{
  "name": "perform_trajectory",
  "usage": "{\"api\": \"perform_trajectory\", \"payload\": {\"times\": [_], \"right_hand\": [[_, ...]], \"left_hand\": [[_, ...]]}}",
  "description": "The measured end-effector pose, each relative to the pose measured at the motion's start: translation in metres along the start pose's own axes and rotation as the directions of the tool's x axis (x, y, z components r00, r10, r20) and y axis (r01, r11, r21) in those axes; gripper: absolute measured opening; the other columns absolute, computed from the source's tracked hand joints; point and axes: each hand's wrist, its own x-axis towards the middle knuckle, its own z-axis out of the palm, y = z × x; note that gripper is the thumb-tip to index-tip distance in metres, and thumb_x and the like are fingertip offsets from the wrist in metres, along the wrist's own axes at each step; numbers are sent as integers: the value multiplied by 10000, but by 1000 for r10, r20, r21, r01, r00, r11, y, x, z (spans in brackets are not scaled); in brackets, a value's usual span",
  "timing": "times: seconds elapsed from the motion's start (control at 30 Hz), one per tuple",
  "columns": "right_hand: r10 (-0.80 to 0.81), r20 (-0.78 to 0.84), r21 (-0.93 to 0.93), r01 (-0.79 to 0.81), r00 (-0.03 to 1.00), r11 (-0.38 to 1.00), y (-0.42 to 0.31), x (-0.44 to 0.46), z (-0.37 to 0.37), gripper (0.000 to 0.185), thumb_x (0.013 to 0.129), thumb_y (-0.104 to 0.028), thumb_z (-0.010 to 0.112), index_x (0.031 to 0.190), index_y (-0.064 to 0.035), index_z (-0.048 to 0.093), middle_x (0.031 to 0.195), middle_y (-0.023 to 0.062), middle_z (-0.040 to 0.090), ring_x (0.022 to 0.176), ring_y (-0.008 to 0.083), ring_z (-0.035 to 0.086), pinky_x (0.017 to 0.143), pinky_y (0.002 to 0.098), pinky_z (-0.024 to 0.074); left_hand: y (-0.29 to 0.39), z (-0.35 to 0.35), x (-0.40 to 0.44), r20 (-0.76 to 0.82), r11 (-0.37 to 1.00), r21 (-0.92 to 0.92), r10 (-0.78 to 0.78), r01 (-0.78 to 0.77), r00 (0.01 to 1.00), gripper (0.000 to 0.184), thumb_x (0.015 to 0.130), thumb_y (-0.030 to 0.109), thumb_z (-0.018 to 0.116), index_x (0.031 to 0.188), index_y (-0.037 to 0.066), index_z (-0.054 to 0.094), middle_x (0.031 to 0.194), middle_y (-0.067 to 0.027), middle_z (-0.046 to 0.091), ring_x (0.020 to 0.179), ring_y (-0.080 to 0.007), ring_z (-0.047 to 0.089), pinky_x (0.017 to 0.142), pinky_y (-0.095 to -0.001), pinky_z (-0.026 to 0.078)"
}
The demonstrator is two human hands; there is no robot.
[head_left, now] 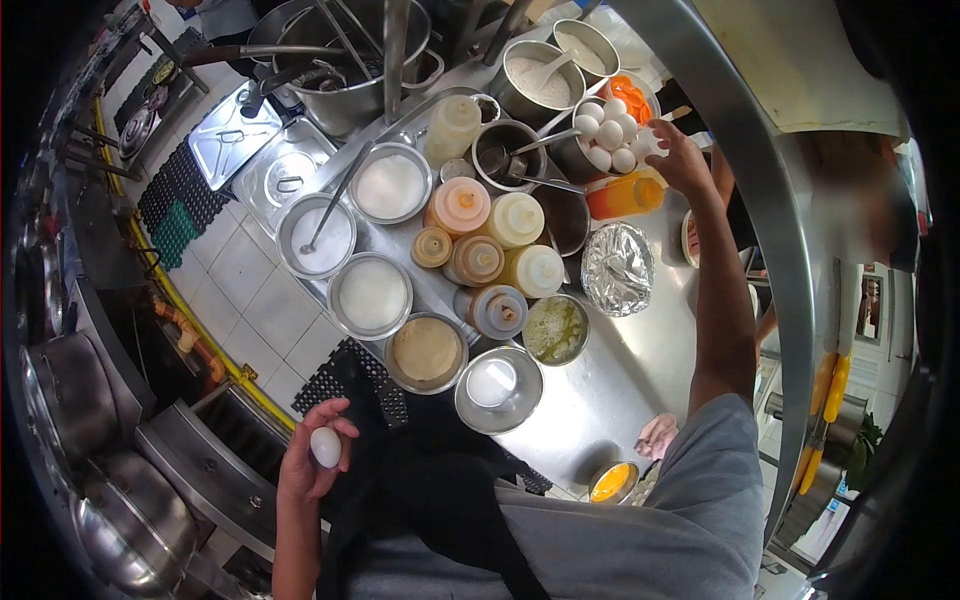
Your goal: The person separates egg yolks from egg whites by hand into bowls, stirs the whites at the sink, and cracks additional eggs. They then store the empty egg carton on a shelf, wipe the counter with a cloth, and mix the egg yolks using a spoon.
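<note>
In the head view, my left hand (318, 450) is low on the left, its fingers curled round a white egg (325, 447). My right hand (682, 158) reaches to the far right side of the counter, fingers apart, beside a metal pot (566, 157) heaped with white eggs (608, 134). Whether a fingertip touches an egg, I cannot tell. Just below that hand lies a squeeze bottle (627, 196) of orange sauce. A small metal bowl (612, 483) with yellow egg yolk stands near my right side.
Several squeeze bottles (463, 206) crowd the counter's middle. Bowls of white granules (375, 293) and tan powder (427, 352) line the left edge. A foil-covered container (618, 268) and a bowl of green liquid (556, 330) sit nearby. A metal post (740, 120) rises at right.
</note>
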Motion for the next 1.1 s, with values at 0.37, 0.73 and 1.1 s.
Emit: {"api": "perform_trajectory", "payload": {"times": [0.37, 0.73, 1.1], "right_hand": [[-594, 0, 616, 468, 805, 634, -270, -179, -13, 370, 851, -149, 775, 1189, -70, 649, 1121, 126, 650, 1035, 300, 661, 874, 409, 545], [-428, -49, 388, 412, 902, 824, -253, -203, -30, 510, 767, -111, 797, 1238, -32, 618, 1152, 140, 626, 1001, 329, 669, 826, 407, 579], [143, -360, 473, 48, 922, 880, -87, -53, 46, 401, 847, -163, 765, 1207, -28, 649, 1047, 126, 691, 919, 217, 692, 844, 352, 561]], "left_hand": [[43, 141, 61, 127, 997, -67, -20, 28, 992, 886, 1014, 699, 437, 1579, 28, 321, 1379, -157, 586, 1137, -281, 659, 897, -337, 530], [41, 205, 107, 448, 997, 0, -66, 74, 892, 924, 1030, 710, 329, 1664, 78, 103, 1625, -177, 355, 1419, -303, 478, 1173, -478, 370], [41, 101, 55, 424, 964, 249, -195, 93, 884, 1037, 918, 699, 600, 1595, -29, 305, 1574, -240, 439, 1404, -367, 503, 1172, -459, 362]]}}
